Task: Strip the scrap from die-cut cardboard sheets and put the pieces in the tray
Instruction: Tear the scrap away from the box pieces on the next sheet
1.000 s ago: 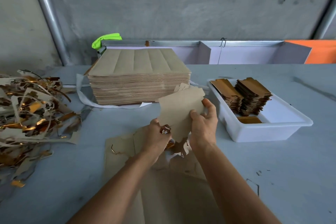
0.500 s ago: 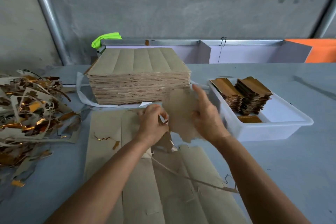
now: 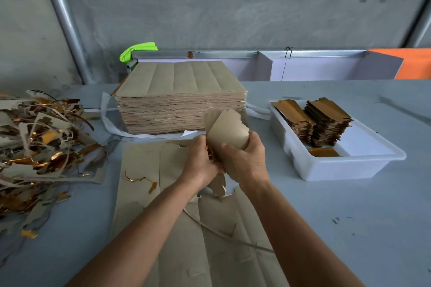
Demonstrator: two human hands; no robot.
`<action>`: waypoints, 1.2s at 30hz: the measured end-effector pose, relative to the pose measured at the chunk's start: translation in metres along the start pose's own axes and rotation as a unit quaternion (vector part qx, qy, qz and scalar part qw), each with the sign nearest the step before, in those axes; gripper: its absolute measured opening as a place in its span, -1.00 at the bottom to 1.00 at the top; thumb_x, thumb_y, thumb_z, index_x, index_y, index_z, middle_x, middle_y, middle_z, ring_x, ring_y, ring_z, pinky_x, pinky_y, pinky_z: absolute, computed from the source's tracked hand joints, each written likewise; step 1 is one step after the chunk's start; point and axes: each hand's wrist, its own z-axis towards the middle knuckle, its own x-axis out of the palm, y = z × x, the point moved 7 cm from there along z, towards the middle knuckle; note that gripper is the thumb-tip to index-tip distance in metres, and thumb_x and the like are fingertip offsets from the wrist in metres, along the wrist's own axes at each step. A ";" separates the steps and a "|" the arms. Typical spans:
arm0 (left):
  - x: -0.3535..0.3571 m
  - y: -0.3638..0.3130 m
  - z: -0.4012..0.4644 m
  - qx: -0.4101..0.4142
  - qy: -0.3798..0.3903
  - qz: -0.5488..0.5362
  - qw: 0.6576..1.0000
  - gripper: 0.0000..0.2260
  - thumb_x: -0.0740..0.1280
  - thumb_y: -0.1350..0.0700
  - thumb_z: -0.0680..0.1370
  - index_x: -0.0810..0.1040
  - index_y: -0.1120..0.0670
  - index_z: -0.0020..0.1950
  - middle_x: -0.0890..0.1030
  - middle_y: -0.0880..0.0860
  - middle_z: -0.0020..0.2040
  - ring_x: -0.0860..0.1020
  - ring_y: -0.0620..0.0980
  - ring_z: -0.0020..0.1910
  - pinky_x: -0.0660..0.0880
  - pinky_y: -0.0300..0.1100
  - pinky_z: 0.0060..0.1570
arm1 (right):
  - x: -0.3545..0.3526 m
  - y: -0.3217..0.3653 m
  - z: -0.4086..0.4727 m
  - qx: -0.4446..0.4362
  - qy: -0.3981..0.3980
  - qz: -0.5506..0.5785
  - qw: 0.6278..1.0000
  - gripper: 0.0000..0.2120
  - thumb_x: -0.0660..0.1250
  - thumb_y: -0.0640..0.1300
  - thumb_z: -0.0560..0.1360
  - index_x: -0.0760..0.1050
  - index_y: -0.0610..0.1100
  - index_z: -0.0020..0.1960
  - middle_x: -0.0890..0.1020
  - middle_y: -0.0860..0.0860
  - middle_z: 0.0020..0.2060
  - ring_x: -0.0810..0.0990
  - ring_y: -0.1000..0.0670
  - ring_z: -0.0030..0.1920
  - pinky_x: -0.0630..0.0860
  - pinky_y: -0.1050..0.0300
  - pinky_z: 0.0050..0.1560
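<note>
Both my hands hold a small bundle of stripped cardboard pieces [image 3: 227, 131] upright above the table, grey-brown sides showing. My right hand [image 3: 246, 159] wraps round its right side; my left hand [image 3: 200, 161] grips its lower left edge. Under my arms lies a partly stripped die-cut sheet [image 3: 140, 170] with torn strips and a gold sliver on it. A white plastic tray [image 3: 349, 168] at the right holds two stacks of gold-faced pieces [image 3: 326, 121] and one single piece. A tall stack of uncut sheets [image 3: 182, 98] stands behind my hands.
A heap of grey and gold scrap strips [image 3: 42, 147] covers the table's left side. A metal rail with white panels [image 3: 291, 65] runs along the back edge, with a green cloth [image 3: 137, 50] on it. A concrete wall rises behind.
The loose piece in my right hand has been brought together with what my left hand held; both hands now clasp one bundle. The sheet below lies flatter and further left.
</note>
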 end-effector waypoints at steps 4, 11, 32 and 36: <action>-0.007 -0.003 -0.001 0.035 0.003 -0.020 0.999 -0.50 0.43 0.36 0.38 0.35 0.06 0.23 0.51 0.03 0.09 0.52 0.01 0.04 0.52 -0.11 0.05 | -0.017 -0.008 0.006 0.089 -0.015 0.107 0.990 -0.79 0.40 -0.41 0.39 0.54 -0.21 -0.03 0.66 -0.11 -0.26 0.64 -0.13 -0.30 0.55 0.03 -0.47; -0.053 0.006 0.006 -0.018 -0.081 -0.117 0.990 -0.53 0.23 0.54 0.34 0.55 0.00 -0.02 0.61 -0.05 -0.04 0.57 -0.11 -0.06 0.49 -0.25 -0.17 | -0.107 -0.003 0.024 0.198 0.010 0.071 0.978 -0.55 0.44 -0.34 0.20 0.54 -0.22 0.09 0.65 -0.13 -0.07 0.60 -0.15 -0.06 0.53 -0.08 -0.18; -0.097 -0.054 0.013 0.163 -0.147 0.065 0.974 -0.63 0.20 0.51 0.36 0.59 0.08 -0.14 0.62 0.01 -0.14 0.54 -0.14 -0.21 0.46 -0.35 -0.16 | -0.032 -0.082 -0.041 0.380 0.259 0.022 0.888 -0.70 0.36 -0.18 0.36 0.58 -0.25 0.06 0.67 -0.19 -0.06 0.60 -0.17 -0.04 0.50 -0.09 0.03; -0.076 0.001 0.022 0.105 0.031 0.384 0.917 -0.62 0.22 0.43 0.44 0.54 0.16 0.19 0.39 0.13 0.33 0.39 0.16 0.27 0.37 -0.06 0.19 | -0.036 -0.090 -0.044 0.373 0.241 0.033 0.895 -0.67 0.35 -0.19 0.37 0.55 -0.27 0.11 0.66 -0.20 -0.07 0.59 -0.19 -0.04 0.51 -0.10 0.03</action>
